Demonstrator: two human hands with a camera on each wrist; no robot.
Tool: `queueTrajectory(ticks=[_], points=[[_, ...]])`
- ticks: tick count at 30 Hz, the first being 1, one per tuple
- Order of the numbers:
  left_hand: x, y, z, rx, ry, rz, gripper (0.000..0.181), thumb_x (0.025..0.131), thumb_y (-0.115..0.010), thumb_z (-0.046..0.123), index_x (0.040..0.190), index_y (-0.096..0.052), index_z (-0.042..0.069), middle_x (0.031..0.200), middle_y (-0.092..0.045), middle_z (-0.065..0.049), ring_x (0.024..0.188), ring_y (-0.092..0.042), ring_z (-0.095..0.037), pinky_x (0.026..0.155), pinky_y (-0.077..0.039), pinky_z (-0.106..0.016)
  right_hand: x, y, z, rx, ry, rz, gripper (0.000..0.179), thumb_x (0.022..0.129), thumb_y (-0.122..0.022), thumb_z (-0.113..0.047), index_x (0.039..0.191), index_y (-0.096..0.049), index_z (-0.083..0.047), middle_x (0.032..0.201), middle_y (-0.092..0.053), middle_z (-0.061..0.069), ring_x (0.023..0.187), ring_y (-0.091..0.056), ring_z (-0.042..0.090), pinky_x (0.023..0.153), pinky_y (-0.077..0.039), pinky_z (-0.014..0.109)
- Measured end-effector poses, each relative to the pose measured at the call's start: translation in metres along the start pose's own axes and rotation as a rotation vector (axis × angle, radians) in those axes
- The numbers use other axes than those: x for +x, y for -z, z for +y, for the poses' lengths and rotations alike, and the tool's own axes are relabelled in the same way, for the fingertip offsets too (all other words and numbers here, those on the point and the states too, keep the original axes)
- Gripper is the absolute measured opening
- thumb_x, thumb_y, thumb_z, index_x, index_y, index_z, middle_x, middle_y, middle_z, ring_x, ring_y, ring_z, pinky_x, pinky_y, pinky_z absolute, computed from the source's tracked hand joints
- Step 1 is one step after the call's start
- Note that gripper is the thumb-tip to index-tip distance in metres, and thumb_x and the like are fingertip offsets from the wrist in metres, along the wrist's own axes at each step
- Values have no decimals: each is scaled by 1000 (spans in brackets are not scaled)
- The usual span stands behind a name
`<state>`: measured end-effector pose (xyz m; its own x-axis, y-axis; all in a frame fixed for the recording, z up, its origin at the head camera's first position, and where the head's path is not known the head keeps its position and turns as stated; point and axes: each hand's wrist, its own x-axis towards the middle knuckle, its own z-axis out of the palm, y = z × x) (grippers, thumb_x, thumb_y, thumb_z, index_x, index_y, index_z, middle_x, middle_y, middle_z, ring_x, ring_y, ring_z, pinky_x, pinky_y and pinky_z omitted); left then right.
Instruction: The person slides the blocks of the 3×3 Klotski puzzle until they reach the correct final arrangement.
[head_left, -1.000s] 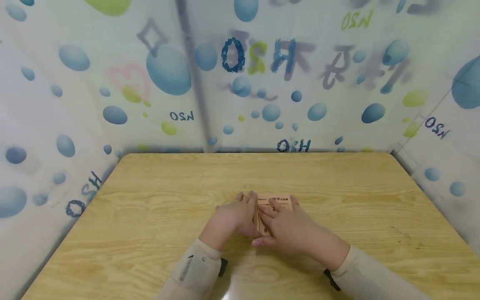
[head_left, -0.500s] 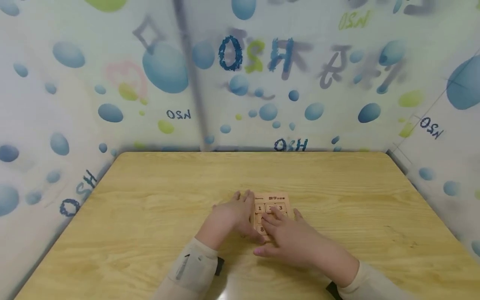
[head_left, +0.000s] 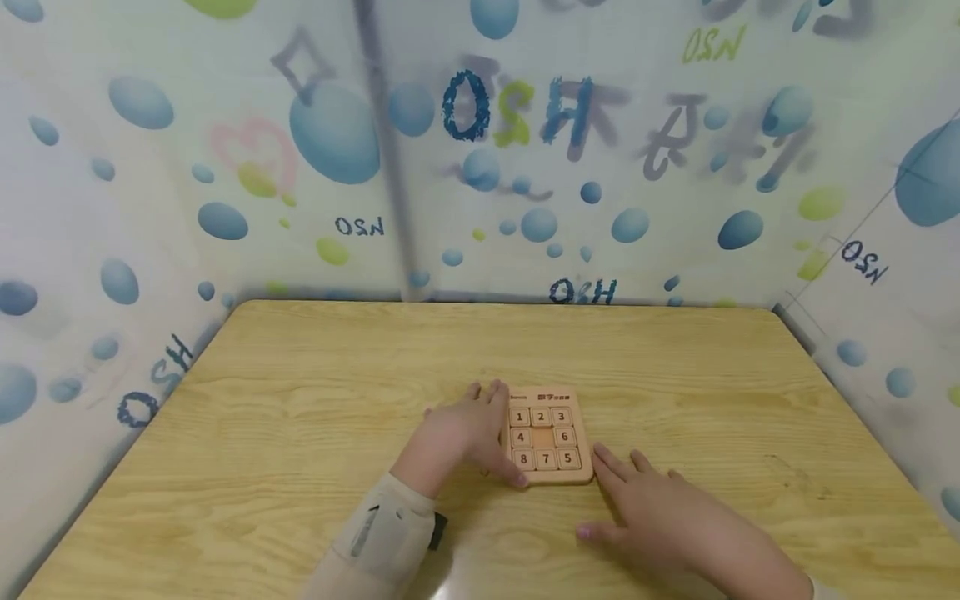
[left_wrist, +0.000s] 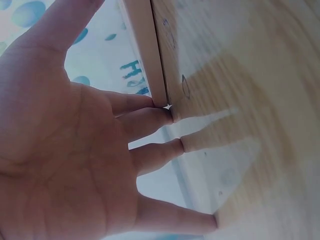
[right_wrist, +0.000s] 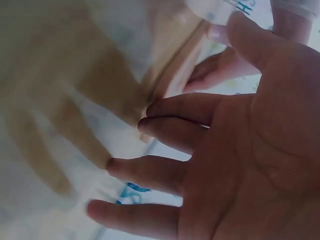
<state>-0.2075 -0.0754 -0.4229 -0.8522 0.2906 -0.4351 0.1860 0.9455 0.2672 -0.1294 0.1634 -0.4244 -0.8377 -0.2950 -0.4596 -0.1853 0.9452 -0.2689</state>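
A square wooden number sliding puzzle (head_left: 551, 477) lies flat on the table. Its numbered tiles read 1, 2, 3 on top, then 4, a gap and 6, and 8, 7, 5 at the bottom. Along its left edge rests my left hand (head_left: 467, 433), thumb at the near left corner. The left wrist view shows this hand's (left_wrist: 75, 145) fingers spread and fairly straight, tips on the tabletop beside the puzzle's side. To the right of the puzzle is my right hand (head_left: 660, 512), its fingers extended and index fingertip close to the near right edge, holding nothing.
The light wood-grain table (head_left: 337, 358) stretches out on all sides of the puzzle. Behind it and at both sides stand pale walls (head_left: 645, 167) patterned with blue and green spots and lettering.
My right hand has come off the puzzle's tiles and moved right and toward me, uncovering the numbers. My left hand has stayed at the left edge.
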Motion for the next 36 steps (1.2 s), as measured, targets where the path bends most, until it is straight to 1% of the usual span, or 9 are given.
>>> queueTrajectory(ticks=[3, 6, 12, 19, 24, 31, 36], points=[[0, 1, 1, -1, -4, 2, 144, 66, -94, 68, 173, -13, 15, 181, -16, -2, 169, -14, -31, 120, -20, -86, -2, -6, 5, 37, -7, -21, 106, 91, -63, -77, 167, -35, -8, 178, -27, 8, 158, -23, 60, 112, -35, 84], [-1, 1, 2, -9, -2, 3, 143, 66, -94, 67, 173, -14, 15, 181, -16, -3, 169, -14, -31, 120, -19, -86, -4, -9, 6, 42, 5, -5, 106, 91, -63, -77, 167, -34, -8, 179, -25, 6, 158, -21, 60, 112, -35, 83], [-2, 1, 1, -24, 7, -9, 143, 67, -94, 66, 173, -14, 14, 181, -16, -3, 169, -14, -32, 120, -19, -86, -8, -8, 3, 29, 50, 22, 106, 92, -63, -76, 167, -33, -7, 179, -23, 5, 155, -29, 61, 114, -38, 80], [-3, 1, 2, -17, 3, 0, 142, 67, -94, 65, 173, -14, 14, 181, -17, -3, 169, -15, -31, 120, -19, -86, -10, -6, -2, -5, 83, 22, 106, 92, -63, -75, 168, -32, -7, 179, -23, 5, 155, -34, 57, 114, -42, 77], [-3, 2, 3, -16, -4, 5, 142, 67, -95, 65, 172, -15, 13, 180, -18, -4, 168, -16, -32, 119, -20, -87, -11, -5, -4, -26, 87, 19, 105, 92, -64, -75, 167, -33, -8, 179, -24, 4, 155, -36, 54, 114, -42, 76], [-2, 2, 3, -11, -2, 10, 142, 67, -95, 65, 172, -15, 13, 180, -19, -4, 168, -16, -32, 119, -21, -86, -11, -5, -7, -43, 80, 16, 104, 92, -64, -75, 167, -34, -10, 179, -24, 2, 155, -38, 53, 113, -39, 80], [-1, 1, 3, -13, 1, 7, 142, 67, -95, 65, 172, -15, 14, 180, -18, -3, 168, -16, -32, 120, -20, -86, -12, -5, -7, -51, 93, 21, 102, 92, -64, -75, 167, -35, -11, 179, -25, 2, 155, -39, 51, 113, -39, 81]])
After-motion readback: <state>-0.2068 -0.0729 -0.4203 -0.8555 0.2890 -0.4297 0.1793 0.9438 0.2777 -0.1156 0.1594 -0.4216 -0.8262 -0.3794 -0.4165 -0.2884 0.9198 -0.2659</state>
